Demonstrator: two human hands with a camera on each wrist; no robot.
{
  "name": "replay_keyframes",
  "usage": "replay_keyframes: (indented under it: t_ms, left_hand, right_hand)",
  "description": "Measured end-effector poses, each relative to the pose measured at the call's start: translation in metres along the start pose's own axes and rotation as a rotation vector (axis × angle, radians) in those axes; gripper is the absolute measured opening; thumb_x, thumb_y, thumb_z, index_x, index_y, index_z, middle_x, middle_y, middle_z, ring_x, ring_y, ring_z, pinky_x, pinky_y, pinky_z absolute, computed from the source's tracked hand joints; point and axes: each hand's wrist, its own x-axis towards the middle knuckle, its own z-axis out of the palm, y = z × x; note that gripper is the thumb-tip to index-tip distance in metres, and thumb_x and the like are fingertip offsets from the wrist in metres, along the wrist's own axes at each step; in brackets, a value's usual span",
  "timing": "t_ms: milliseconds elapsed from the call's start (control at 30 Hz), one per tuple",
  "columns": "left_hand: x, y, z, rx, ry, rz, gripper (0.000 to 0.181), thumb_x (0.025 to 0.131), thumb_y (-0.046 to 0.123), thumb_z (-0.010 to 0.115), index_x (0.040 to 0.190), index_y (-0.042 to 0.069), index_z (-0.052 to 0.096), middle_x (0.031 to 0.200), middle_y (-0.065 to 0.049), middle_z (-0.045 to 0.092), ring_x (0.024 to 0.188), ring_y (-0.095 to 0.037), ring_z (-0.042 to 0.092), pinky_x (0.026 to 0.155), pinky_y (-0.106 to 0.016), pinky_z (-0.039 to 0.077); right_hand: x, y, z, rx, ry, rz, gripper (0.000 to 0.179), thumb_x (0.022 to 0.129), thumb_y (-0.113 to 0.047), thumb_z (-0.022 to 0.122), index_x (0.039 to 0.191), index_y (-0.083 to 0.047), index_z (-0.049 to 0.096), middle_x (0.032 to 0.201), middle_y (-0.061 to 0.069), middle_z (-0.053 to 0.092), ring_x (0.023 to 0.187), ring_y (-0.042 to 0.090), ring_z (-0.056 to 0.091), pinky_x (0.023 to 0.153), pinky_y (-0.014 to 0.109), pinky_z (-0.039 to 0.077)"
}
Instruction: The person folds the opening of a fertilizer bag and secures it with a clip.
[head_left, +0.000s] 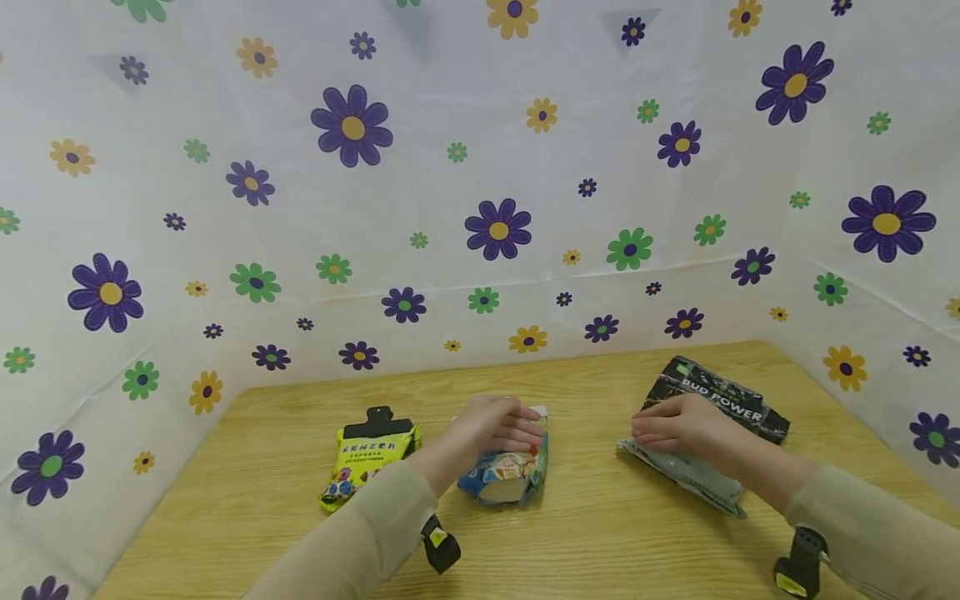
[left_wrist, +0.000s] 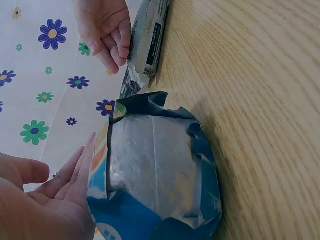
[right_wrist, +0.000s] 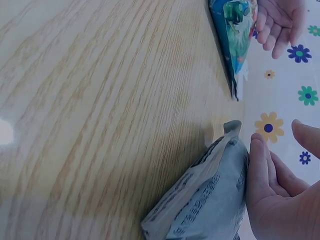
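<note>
My left hand (head_left: 498, 429) lies over the top of a blue packet (head_left: 502, 479) with a colourful print, its fingers extended. The left wrist view shows the silvery folded base (left_wrist: 155, 165) of that packet, with the palm alongside it. At the right, my right hand (head_left: 678, 429) is over a pale grey-green pouch (head_left: 693, 475) with its fingers fairly straight. In the right wrist view the fingers lie along the upper face of the pouch (right_wrist: 215, 195), not curled round it.
Left of the blue packet lies a yellow packet (head_left: 363, 462) with a black clip (head_left: 378, 422) at its top. A black pouch (head_left: 720, 396) lettered "BUD POWER" lies behind the grey-green one. A flower-printed curtain (head_left: 450, 275) stands around the wooden table (head_left: 577, 542).
</note>
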Motion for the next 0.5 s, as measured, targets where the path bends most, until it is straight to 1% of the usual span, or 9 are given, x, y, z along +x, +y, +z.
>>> replay_keyframes:
  t_ms: [133, 233, 367, 500]
  left_hand:
    - [0.003, 0.002, 0.003, -0.006, 0.010, -0.012, 0.043, 0.113, 0.020, 0.043, 0.133, -0.009, 0.068, 0.119, -0.026, 0.077, 0.081, -0.010, 0.077, 0.085, -0.030, 0.068]
    - [0.004, 0.003, 0.007, -0.010, 0.011, -0.022, 0.042, 0.113, 0.020, 0.043, 0.132, -0.008, 0.068, 0.119, -0.025, 0.077, 0.084, -0.012, 0.079, 0.084, -0.029, 0.068]
    - [0.006, 0.004, 0.013, -0.004, -0.012, -0.026, 0.043, 0.114, 0.020, 0.042, 0.134, -0.008, 0.068, 0.120, -0.024, 0.077, 0.086, -0.012, 0.080, 0.082, -0.028, 0.068]
    - [0.010, 0.004, 0.018, -0.001, -0.033, -0.027, 0.044, 0.115, 0.021, 0.041, 0.136, -0.008, 0.066, 0.121, -0.024, 0.077, 0.088, -0.013, 0.080, 0.088, -0.032, 0.068]
  right_hand:
    - [-0.002, 0.001, -0.003, 0.005, 0.014, 0.010, 0.053, 0.106, -0.015, 0.066, 0.140, 0.023, 0.053, 0.131, 0.031, 0.071, 0.105, 0.018, 0.078, 0.091, 0.030, 0.067]
    - [-0.003, 0.001, -0.004, 0.007, 0.012, 0.008, 0.054, 0.106, -0.016, 0.066, 0.141, 0.023, 0.052, 0.130, 0.030, 0.071, 0.106, 0.019, 0.078, 0.092, 0.030, 0.067]
    - [-0.007, 0.003, -0.006, -0.009, -0.004, -0.002, 0.055, 0.107, -0.017, 0.064, 0.142, 0.023, 0.050, 0.131, 0.030, 0.071, 0.111, 0.023, 0.077, 0.094, 0.031, 0.066]
    - [-0.011, 0.004, -0.011, -0.021, -0.018, -0.005, 0.057, 0.108, -0.017, 0.062, 0.144, 0.024, 0.047, 0.132, 0.030, 0.070, 0.113, 0.025, 0.077, 0.095, 0.032, 0.066]
